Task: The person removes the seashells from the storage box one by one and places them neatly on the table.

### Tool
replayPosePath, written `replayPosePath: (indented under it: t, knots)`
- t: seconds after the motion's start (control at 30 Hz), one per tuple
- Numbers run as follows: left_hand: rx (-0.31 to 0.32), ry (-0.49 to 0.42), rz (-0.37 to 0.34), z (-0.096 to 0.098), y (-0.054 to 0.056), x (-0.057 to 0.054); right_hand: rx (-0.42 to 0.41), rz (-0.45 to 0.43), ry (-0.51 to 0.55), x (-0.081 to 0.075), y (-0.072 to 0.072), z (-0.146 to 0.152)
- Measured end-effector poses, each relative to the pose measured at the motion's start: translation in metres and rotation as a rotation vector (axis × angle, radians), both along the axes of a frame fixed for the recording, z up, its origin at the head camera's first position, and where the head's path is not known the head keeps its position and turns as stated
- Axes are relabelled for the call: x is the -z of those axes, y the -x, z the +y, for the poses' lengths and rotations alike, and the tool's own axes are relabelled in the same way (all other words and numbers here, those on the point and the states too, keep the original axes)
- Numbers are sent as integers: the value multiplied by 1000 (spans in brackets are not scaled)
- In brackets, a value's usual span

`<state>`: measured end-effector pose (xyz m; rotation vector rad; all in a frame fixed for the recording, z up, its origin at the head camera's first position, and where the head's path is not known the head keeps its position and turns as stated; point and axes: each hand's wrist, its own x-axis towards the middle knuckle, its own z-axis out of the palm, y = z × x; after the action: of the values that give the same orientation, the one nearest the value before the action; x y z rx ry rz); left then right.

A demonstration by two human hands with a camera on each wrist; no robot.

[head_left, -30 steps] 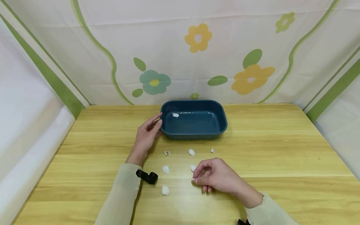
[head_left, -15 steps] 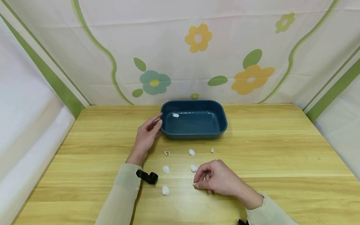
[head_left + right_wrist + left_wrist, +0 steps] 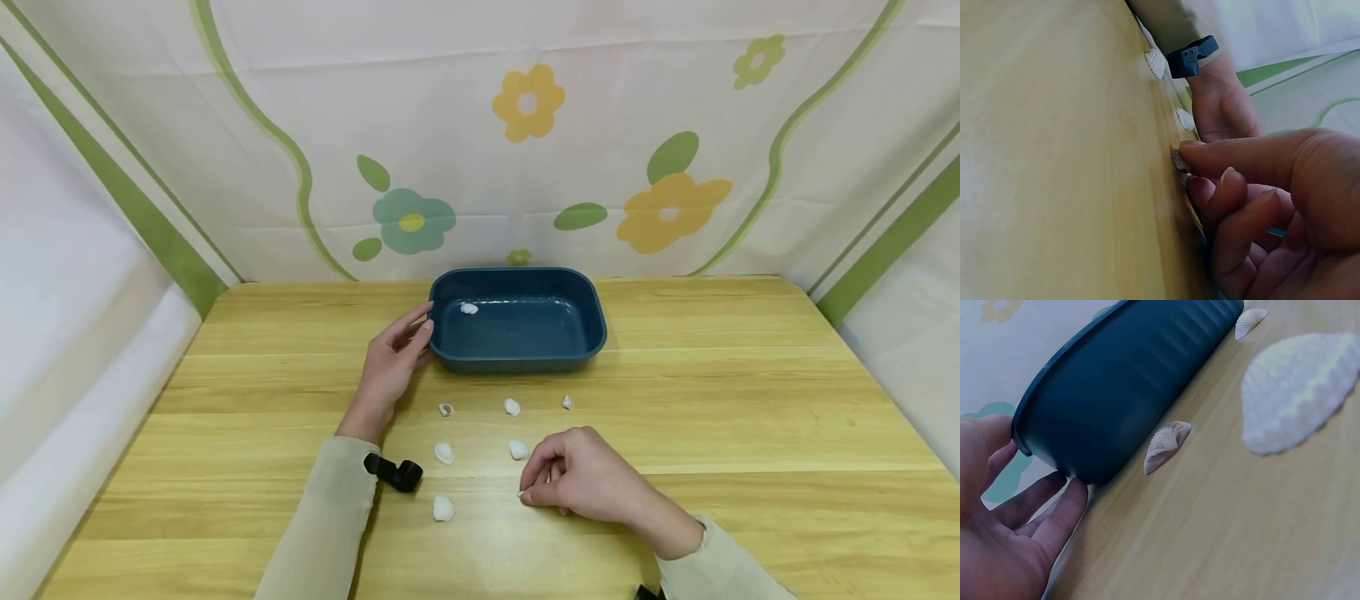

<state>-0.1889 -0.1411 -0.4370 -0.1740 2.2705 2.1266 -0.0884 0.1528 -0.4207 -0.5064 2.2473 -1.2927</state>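
My left hand (image 3: 388, 367) touches the left end of a dark blue plastic basin (image 3: 516, 364) with its fingertips. In the left wrist view the fingers (image 3: 1063, 515) look fairly straight, some at the rim and others low by the base. One white seashell (image 3: 468, 308) lies inside the basin. Close over the table, my right hand (image 3: 585, 475) pinches a small seashell (image 3: 1179, 160) between thumb and fingertip, mostly covered by them. A white seashell (image 3: 518, 450) lies just beyond those fingertips, and another seashell (image 3: 446, 410) sits near the basin's left front corner.
More seashells lie spaced out on the wooden table (image 3: 750, 400): one at the middle (image 3: 512, 407), a small one (image 3: 567, 402) to the right, and two white ones (image 3: 444, 453) (image 3: 442, 508) at left. A flower-print curtain (image 3: 465, 125) hangs behind the table.
My right hand has shifted slightly toward me and to the right with the small seashell, showing more of the white seashell beside it. The left hand and basin have stayed put.
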Motion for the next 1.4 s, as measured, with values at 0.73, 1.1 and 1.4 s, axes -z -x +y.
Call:
replayPosePath:
  t: [0.73,1.1,1.4]
  knots:
    - [-2,0,4,1,2,-2,-7,-14,-12,-1,3,1]
    - [3,-11,4,1,1,-2,11,-55,-8,0,4,0]
    - [-2,4,6,0,-1,-1,26,-89,8,0,2,-1]
